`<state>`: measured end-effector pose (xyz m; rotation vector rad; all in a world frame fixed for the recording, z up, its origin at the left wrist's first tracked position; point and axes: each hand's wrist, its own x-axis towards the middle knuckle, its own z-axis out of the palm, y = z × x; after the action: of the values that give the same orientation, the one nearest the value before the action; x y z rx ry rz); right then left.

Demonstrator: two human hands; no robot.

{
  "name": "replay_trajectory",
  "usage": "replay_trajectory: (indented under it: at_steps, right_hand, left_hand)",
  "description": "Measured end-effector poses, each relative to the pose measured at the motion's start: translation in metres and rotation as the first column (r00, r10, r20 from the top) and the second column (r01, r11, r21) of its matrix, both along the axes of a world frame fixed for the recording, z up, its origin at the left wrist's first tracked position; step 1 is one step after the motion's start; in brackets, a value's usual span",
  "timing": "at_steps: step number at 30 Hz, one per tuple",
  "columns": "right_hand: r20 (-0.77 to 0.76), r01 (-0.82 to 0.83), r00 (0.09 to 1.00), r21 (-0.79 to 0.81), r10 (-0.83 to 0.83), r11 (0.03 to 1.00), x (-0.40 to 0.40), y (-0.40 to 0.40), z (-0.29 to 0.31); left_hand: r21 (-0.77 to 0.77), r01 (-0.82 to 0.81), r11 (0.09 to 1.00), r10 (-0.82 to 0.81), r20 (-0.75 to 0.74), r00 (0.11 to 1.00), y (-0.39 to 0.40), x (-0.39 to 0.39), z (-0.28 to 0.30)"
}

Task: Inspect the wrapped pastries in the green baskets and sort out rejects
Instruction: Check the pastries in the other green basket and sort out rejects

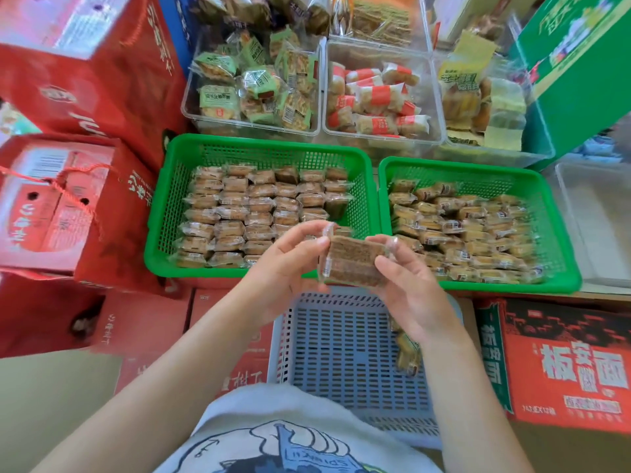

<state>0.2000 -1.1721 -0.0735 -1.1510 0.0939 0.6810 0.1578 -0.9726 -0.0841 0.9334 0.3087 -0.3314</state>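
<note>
Both hands, left hand (290, 257) and right hand (406, 285), sit over the grey basket (327, 349); its floor below them is mostly bare, one wrapped piece (408, 356) under the right wrist. Ahead-left, left green basket (170, 206) packed in rows, bare corner just beyond the fingertips. Ahead-right, right green basket (560, 233) heaped across. Red cartons (68, 199) wall off the left. Clear bins (375, 97) block farther ahead. Clear tray (594, 227) far right is bare.

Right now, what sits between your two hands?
In the head view, one wrapped pastry spans the gap, the left hand and right hand pinching its wrapper ends above the grey basket.
</note>
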Motion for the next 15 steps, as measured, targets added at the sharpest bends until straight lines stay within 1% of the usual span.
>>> replay_trajectory:
  at_steps: [1,3,5,8,10,12,15]
  right_hand:
    - [0.003,-0.011,1.000,0.026,0.011,1.000,-0.006,0.001,0.004]
    - [-0.006,0.013,1.000,0.035,-0.013,0.999,-0.015,0.005,0.010]
    - [-0.016,0.068,0.998,0.007,-0.068,0.998,-0.022,0.008,0.014]
    - [0.001,0.157,0.988,-0.075,-0.157,0.985,-0.032,0.012,0.015]
    - [0.053,0.214,0.977,-0.144,-0.209,0.966,-0.039,0.016,0.015]
    - [0.139,0.287,0.955,-0.204,-0.262,0.936,-0.046,0.019,0.015]
    - [0.253,0.416,0.901,-0.263,-0.353,0.871,-0.053,0.019,0.011]
  left_hand:
    - [-0.012,-0.004,1.000,0.005,0.012,1.000,0.002,-0.005,0.005]
    - [0.012,-0.026,1.000,0.025,0.033,0.999,0.007,-0.014,0.012]
    - [0.084,-0.082,0.993,0.079,0.030,0.996,0.008,-0.023,0.016]
    - [0.215,-0.208,0.954,0.220,-0.032,0.975,0.003,-0.033,0.022]
    - [0.289,-0.245,0.926,0.271,-0.054,0.961,-0.001,-0.039,0.023]
    - [0.341,-0.258,0.904,0.298,-0.068,0.952,-0.003,-0.043,0.023]
    - [0.377,-0.240,0.895,0.289,-0.079,0.954,-0.005,-0.047,0.022]
